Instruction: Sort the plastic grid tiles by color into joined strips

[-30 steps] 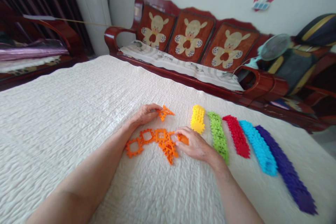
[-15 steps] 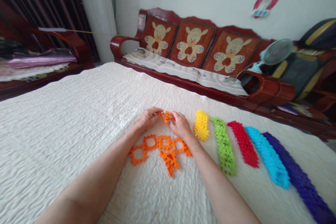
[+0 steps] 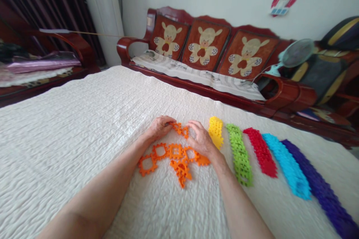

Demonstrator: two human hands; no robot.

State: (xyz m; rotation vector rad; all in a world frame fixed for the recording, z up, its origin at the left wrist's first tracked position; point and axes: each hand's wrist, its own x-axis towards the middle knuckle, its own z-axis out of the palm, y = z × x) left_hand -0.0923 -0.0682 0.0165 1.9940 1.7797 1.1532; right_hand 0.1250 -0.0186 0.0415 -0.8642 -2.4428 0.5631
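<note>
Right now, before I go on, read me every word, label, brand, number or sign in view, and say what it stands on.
None can be read.
Pink heart-shaped wall hanging: pale and blue patches, too blurred to tell whether they carry writing.
White sofa cover: grey printed marks, too unclear to read.
Orange pieces and green strip: no lettering I can make out.

Left hand (image 3: 160,127) gripping small orange pieces (image 3: 178,128); right hand (image 3: 202,139) near yellow stack (image 3: 215,127).
</note>
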